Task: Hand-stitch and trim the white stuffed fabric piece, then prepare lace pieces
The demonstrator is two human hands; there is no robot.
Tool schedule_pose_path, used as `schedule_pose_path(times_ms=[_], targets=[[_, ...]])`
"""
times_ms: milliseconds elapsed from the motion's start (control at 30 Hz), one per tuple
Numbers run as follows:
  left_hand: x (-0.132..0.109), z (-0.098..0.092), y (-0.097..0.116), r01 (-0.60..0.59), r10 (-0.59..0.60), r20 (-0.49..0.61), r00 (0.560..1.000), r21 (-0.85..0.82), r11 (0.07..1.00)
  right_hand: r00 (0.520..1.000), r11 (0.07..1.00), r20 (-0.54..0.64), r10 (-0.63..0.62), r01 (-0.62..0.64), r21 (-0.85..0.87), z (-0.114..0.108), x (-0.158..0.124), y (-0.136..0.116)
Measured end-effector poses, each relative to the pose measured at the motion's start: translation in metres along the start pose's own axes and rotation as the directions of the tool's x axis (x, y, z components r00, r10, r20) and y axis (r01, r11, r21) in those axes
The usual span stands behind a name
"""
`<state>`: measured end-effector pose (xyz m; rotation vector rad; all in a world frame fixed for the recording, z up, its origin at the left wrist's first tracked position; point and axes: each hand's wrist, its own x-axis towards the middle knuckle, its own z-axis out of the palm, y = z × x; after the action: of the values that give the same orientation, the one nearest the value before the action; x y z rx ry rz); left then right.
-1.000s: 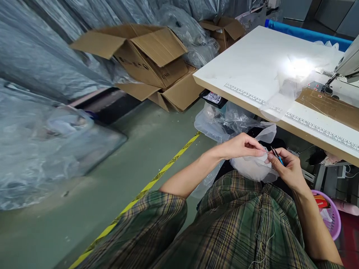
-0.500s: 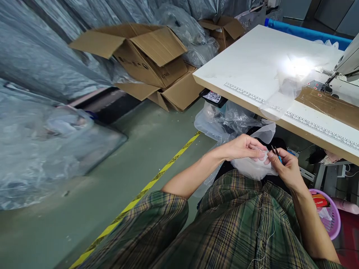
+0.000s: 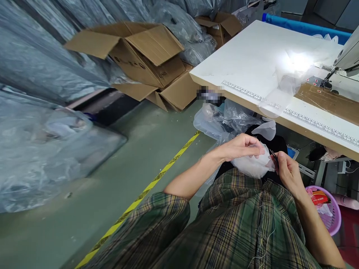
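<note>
Over my lap, my left hand (image 3: 244, 146) pinches a piece of sheer white fabric (image 3: 251, 166) between thumb and fingers. The cloth hangs bunched below it, across my dark-clad knees. My right hand (image 3: 288, 170) is closed around small thread snips (image 3: 273, 154), whose dark points stick up to the left beside the fabric's right edge. Most of the snips' body is hidden by my fingers. More sheer white fabric (image 3: 276, 100) drapes over the near edge of the white sewing table (image 3: 241, 56).
A sewing machine (image 3: 347, 56) with its lamp lit stands at the table's right. Open cardboard boxes (image 3: 148, 59) and plastic-wrapped bundles (image 3: 56, 149) lie to the left. Yellow-black tape (image 3: 157, 179) crosses the floor. A pink basket (image 3: 335, 216) stands at the lower right.
My right hand with the snips has drawn slightly right and down, away from my left hand. Their gap is wider, and more of the white fabric shows between them.
</note>
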<state>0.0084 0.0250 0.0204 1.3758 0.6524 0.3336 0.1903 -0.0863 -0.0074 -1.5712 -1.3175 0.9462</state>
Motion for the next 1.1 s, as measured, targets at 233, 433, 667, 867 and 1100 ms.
schedule_pose_path(times_ms=[233,433,667,867,1100], targets=[[-0.002,0.001,0.001,-0.046,0.046,0.000,0.999,0.119,0.992,0.997,0.982,-0.003,-0.072,0.071,-0.176,0.000,-0.005,-0.006],[-0.002,0.004,0.001,-0.108,0.106,0.025,0.994,0.154,0.982,0.995,0.956,0.011,-0.099,0.098,-0.275,0.000,-0.006,-0.015],[-0.004,0.006,0.001,-0.117,0.116,0.015,0.993,0.206,0.972,0.998,0.960,0.011,-0.066,0.066,-0.273,0.002,-0.006,-0.016],[-0.004,0.008,0.002,-0.101,0.095,0.042,0.995,0.189,0.977,0.996,0.955,-0.079,-0.032,0.007,-0.297,0.010,-0.010,-0.011],[-0.002,0.006,-0.003,-0.095,0.093,0.016,0.996,0.151,0.984,0.997,0.957,-0.057,-0.043,0.025,-0.288,0.000,-0.008,-0.010]])
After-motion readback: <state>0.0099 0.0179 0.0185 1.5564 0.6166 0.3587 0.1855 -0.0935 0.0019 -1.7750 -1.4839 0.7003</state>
